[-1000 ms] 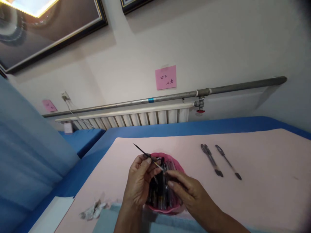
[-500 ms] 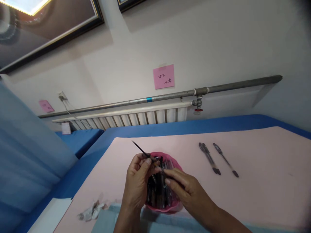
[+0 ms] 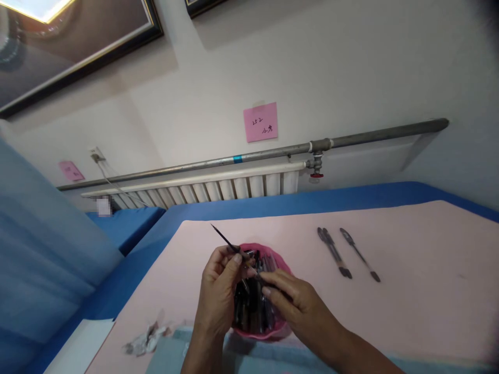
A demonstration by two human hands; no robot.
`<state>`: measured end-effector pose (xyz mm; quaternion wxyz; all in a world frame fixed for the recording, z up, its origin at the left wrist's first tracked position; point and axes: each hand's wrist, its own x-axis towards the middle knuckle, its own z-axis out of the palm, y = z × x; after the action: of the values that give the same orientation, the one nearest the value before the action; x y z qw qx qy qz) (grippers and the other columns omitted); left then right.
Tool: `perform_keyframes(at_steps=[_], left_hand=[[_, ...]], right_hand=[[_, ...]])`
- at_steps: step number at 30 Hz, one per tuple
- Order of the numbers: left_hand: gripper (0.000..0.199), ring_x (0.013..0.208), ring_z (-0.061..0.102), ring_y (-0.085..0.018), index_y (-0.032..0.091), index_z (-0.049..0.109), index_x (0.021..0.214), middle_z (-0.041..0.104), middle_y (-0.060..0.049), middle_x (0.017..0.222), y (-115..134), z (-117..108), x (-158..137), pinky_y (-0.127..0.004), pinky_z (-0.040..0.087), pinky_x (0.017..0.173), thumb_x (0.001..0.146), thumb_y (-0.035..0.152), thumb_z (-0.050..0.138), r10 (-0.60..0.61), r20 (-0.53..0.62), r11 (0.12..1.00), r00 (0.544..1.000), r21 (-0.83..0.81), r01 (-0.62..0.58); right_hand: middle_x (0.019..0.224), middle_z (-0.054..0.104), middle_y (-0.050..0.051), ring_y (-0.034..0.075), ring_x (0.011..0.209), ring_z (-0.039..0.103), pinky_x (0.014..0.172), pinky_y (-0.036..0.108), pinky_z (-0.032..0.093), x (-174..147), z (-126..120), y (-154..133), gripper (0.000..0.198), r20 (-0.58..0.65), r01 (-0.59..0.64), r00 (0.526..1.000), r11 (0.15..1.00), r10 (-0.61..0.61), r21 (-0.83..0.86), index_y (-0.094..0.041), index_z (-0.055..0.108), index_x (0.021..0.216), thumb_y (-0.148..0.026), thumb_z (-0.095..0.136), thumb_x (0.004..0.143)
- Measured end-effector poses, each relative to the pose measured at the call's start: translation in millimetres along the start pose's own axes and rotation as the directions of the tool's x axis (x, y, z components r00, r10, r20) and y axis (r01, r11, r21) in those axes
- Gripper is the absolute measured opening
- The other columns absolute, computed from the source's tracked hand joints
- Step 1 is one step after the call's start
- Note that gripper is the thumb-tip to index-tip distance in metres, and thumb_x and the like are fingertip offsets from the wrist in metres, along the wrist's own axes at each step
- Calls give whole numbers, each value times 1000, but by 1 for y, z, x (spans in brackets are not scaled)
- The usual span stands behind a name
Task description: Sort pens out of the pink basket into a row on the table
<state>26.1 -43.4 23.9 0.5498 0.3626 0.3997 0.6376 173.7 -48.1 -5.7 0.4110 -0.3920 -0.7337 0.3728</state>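
Observation:
Both hands are raised over a pink scalloped basket (image 3: 286,259) packed with dark and clear pen parts. My left hand (image 3: 220,283) pinches a slim black pen refill (image 3: 223,237) between thumb and fingers, its thin end pointing up and to the left. Close beside it, my right hand (image 3: 294,298) is closed on a dark pen part, mostly hidden by the fingers. A thin pale piece shows in the gap between the two hands; whether it joins both parts I cannot tell.
On the pink sheet (image 3: 413,249) to the right lie two pens side by side (image 3: 334,252) and a single pen (image 3: 359,254). Crumpled plastic (image 3: 146,340) is at lower left, beside a light-blue cloth (image 3: 169,353). A radiator (image 3: 226,188) runs behind the blue bed edge.
The hands stay in nearly the same pose, the fingers close together over the basket. The whole view has shifted slightly.

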Motion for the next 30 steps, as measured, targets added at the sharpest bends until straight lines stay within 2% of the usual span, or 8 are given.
perform_keyframes(at_steps=[9,14,18,21,24,27,30], left_hand=[[17,63,61,-9,17,57,89,64,0,77,-3,-2,-1,-22,49,65,76,28,62,33,55,994,998,106,-38],[14,71,59,-11,18,60,86,64,0,79,1,0,-6,-22,47,69,77,29,60,57,81,971,995,227,-74],[11,73,57,-11,17,62,80,63,0,77,1,3,-8,-21,45,68,74,26,62,-36,134,939,990,343,-12],[20,86,58,-15,19,63,92,65,-3,91,2,2,-6,-24,45,76,73,26,63,-64,165,933,984,359,0],[30,95,59,-19,19,62,100,64,-6,104,3,-3,-1,-28,46,79,74,34,62,-24,79,934,997,356,-6],[34,89,61,-20,17,62,99,64,-8,101,2,-11,4,-30,48,72,74,40,60,-39,11,930,999,366,32],[35,82,61,-18,16,63,97,65,-7,94,1,-18,8,-29,48,69,72,40,62,-74,-13,935,997,347,74]], right_hand=[[95,66,2,18,90,61,82,35,49,-1,1,5,26,5,7,1000,1000,-7,-23,-27,64,105,-19,49,86],[95,67,2,19,90,61,82,36,49,-1,1,2,24,-16,-21,1000,1000,21,-6,-26,65,102,-19,49,85],[87,66,3,18,83,61,76,33,50,-1,1,0,21,-40,-30,999,1000,30,-5,-24,66,95,-20,48,84],[85,66,2,18,81,61,74,32,49,0,-1,-1,18,-94,-41,995,999,42,16,-22,65,90,-22,48,83],[73,64,-1,15,66,61,62,28,49,3,-5,-1,17,-125,-151,977,975,172,162,-22,60,91,-29,47,84],[55,54,-7,11,39,51,41,23,43,7,-11,0,20,-80,-323,924,874,375,364,-22,55,99,-33,44,85],[52,51,-9,9,33,48,31,20,34,10,-16,2,22,-36,-407,877,779,480,478,-23,52,102,-34,46,84]])
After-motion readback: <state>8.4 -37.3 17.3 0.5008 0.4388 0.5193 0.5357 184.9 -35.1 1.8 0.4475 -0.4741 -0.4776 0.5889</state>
